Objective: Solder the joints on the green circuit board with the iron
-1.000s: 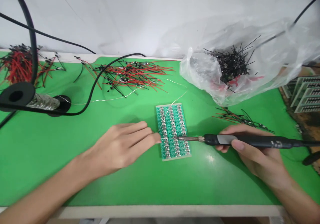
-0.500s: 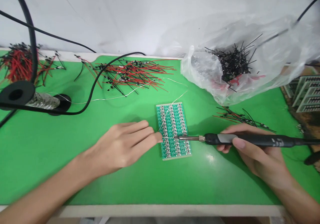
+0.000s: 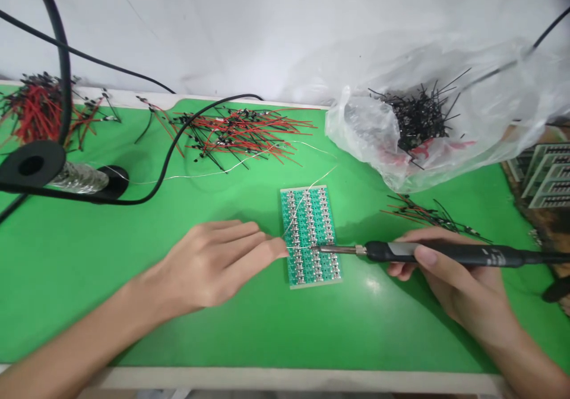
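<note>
Head view: solder wire point(image 3: 299, 247) is pinched by left hand point(image 3: 225, 262); soldering iron point(image 3: 401, 250) is held by right hand point(image 3: 467, 289), tip point(image 3: 315, 249) set at circuit board point(image 3: 311, 237), laid on green table point(image 3: 249, 333) between both.

Here's the left hand point(image 3: 231, 265), bare, slender-fingered; left forearm point(image 3: 95, 333) bare too, narrowing to the wrist point(image 3: 154, 292); over to the right hand point(image 3: 467, 292), also bare, thumbnail point(image 3: 426, 255) short and rounded.

Your view has shifted slightly; your left hand point(image 3: 218, 262) now has its far fingers point(image 3: 244, 231) drawn back more from the circuit board point(image 3: 318, 233).
</note>
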Motion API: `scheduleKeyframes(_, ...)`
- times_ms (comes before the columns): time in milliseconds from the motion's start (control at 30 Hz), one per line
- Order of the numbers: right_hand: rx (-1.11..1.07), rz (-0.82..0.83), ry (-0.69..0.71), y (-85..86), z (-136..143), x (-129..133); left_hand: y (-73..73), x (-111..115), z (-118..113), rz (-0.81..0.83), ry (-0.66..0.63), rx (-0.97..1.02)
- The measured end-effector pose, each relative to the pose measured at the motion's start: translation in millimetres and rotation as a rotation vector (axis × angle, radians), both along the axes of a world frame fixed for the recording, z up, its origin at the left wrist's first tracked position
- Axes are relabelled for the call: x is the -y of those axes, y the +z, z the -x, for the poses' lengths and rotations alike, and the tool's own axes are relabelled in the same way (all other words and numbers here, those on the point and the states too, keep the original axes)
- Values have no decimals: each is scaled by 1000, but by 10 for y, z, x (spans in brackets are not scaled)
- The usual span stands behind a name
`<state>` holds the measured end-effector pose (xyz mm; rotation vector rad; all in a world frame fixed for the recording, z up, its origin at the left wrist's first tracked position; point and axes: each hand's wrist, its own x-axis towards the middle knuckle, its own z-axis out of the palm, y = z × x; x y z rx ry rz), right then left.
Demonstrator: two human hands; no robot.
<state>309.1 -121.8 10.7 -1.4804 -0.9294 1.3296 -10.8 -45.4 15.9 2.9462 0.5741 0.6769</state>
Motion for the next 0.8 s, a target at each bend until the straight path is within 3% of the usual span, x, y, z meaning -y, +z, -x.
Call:
scheduleKeyframes(300, -4, 24, -29, 14, 23, 9, -18, 69, 8, 29, -7, -28)
scheduleKeyframes(500, -90, -120, 113, -65, -72, -28, -46, 83, -2, 120, -27, -5)
scheduleKeyframes(800, -135, -116, 74, -34, -45, -34, -47, 82, 4, 181, 1, 33)
